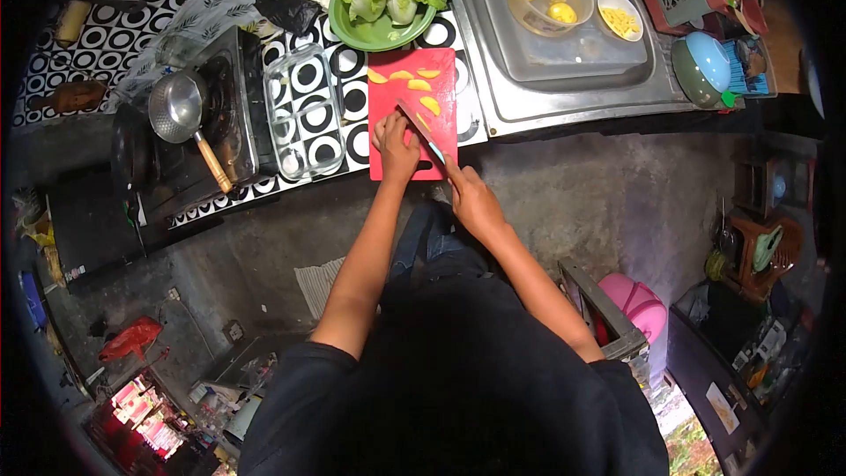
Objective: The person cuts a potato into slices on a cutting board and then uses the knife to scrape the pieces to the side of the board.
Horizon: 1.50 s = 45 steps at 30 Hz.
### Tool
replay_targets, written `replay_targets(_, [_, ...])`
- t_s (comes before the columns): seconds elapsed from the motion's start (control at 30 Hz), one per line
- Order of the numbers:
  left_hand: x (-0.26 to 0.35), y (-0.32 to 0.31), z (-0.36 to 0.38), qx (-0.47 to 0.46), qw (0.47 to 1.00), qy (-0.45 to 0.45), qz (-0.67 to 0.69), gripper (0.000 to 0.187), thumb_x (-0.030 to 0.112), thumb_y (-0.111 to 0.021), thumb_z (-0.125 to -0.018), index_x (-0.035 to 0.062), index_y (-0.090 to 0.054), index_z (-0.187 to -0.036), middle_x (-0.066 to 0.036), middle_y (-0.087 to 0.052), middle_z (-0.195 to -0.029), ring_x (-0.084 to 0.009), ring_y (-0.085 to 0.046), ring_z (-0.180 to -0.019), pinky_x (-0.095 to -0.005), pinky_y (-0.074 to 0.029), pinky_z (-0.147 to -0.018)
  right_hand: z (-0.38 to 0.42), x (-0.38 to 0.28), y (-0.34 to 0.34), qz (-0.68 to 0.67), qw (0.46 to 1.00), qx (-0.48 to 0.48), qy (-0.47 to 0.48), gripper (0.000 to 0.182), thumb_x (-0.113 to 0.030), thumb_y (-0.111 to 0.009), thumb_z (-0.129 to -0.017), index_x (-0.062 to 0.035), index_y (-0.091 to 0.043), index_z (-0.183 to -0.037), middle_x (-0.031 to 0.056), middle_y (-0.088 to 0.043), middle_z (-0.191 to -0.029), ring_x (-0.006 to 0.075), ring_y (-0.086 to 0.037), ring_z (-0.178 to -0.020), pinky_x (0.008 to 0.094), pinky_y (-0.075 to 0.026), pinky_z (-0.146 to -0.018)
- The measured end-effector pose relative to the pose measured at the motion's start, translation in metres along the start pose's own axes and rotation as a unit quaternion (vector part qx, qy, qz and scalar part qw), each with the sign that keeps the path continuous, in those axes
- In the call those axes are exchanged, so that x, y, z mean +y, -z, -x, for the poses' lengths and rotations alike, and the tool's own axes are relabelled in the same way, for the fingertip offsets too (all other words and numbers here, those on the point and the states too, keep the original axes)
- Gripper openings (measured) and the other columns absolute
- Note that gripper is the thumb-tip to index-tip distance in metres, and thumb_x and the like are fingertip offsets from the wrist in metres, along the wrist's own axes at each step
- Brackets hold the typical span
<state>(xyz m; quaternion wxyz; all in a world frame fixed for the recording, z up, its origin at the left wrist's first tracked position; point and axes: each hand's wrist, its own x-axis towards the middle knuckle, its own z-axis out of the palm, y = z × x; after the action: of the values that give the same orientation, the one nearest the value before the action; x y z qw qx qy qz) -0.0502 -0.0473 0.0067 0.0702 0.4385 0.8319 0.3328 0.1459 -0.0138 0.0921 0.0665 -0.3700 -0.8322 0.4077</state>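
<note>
My right hand [477, 204] is closed round the handle of a kitchen knife [418, 125], its blade slanting up and left over a red cutting board [383, 101]. Beside the blade, my left hand [397, 150] presses down on the board with curled fingers. What lies under those fingers is hidden. Several yellow potato slices [429, 105] are scattered over the far part of the board. One more thin yellow piece shows along the blade.
Behind the board stands a green bowl [379, 34] of leafy greens. A glass dish [332, 115] and a stove with a strainer ladle [179, 106] are left. Right, the sink [493, 97] area carries a tub [551, 25] of potatoes and a small bowl [605, 3] of cut pieces.
</note>
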Motion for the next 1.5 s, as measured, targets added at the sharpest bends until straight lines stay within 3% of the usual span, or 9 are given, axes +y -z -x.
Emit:
replay_targets(0.27, [-0.001,-0.005,0.002,0.01,1.0,0.008,-0.001,0.038,0.003,-0.07,-0.074,0.0032,-0.062,-0.111,-0.011,-0.058,-0.129,-0.0352,-0.047,-0.127,-0.0498,-0.03,-0.11,0.006,0.008,0.003,0.005,1.0,0.009,0.023,0.052,-0.013,-0.052,-0.101,-0.0152,-0.041,-0.151,0.0203,-0.056,-0.091,0.0448,-0.063,-0.077,0.0557,-0.051,-0.07])
replay_targets(0.37, [-0.004,-0.006,0.002,0.016,1.0,0.0,-0.001,0.038,0.003,-0.07,-0.074,0.0031,-0.062,-0.111,-0.011,-0.058,-0.129,-0.0353,-0.047,-0.127,-0.0498,-0.03,-0.11,0.005,0.002,0.005,-0.011,1.0,0.011,0.001,0.049,-0.008,-0.054,-0.098,-0.0139,-0.047,-0.147,0.0209,-0.056,-0.09,0.0439,-0.061,-0.081,0.0528,-0.049,-0.072])
replay_targets(0.67, [-0.001,-0.005,0.001,0.012,1.0,0.011,0.017,0.039,0.003,-0.072,-0.073,0.003,-0.064,-0.111,-0.012,-0.059,-0.129,-0.0352,-0.048,-0.125,-0.0498,-0.031,-0.108,0.002,0.011,-0.001,-0.003,1.0,0.015,0.025,0.05,-0.013,-0.051,-0.101,-0.0148,-0.042,-0.15,0.0211,-0.057,-0.091,0.0452,-0.063,-0.079,0.0555,-0.051,-0.071])
replay_targets(1.5, [0.004,-0.002,0.001,0.02,1.0,-0.001,0.006,0.031,0.005,-0.074,-0.075,0.0051,-0.064,-0.104,-0.01,-0.061,-0.127,-0.0342,-0.048,-0.124,-0.0486,-0.032,-0.107,-0.004,0.007,0.001,-0.061,0.998,-0.003,0.003,0.046,-0.012,-0.049,-0.101,-0.01,-0.045,-0.148,0.0261,-0.06,-0.096,0.0474,-0.063,-0.086,0.0548,-0.051,-0.077])
